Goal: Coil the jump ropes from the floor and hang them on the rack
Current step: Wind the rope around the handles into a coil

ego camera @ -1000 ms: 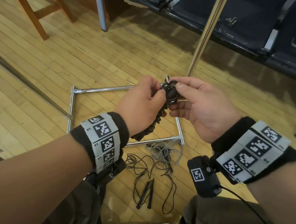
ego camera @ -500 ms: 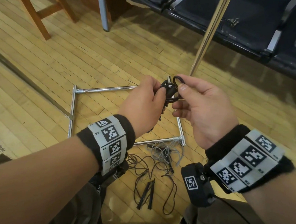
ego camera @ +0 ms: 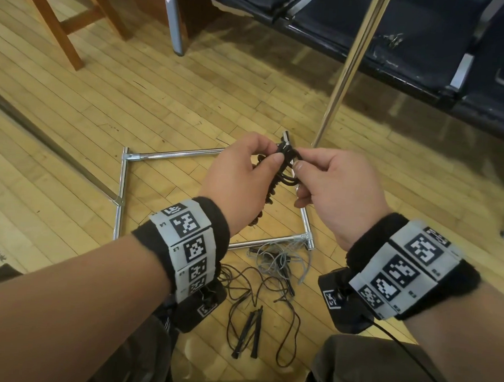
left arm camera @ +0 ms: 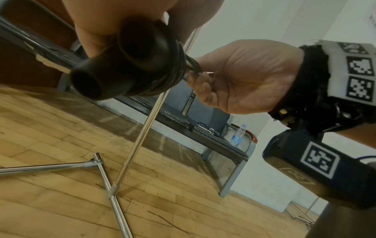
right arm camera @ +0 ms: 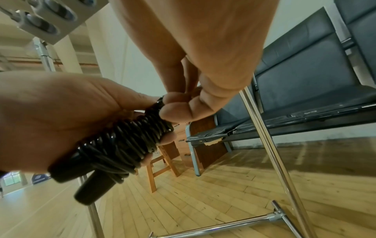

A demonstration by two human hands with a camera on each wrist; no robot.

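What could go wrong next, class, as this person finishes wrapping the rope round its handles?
1. The right hand only pinches the loose loop; if it slips, the wraps may unwind.
2. The left hand covers only part of the handles, so they could slide apart.
3. Ropes on the floor lie tangled and could catch a foot.

The right hand (ego camera: 337,192) has drawn a cord loop (ego camera: 289,175) (black) off the coiled jump rope (right arm camera: 124,141)
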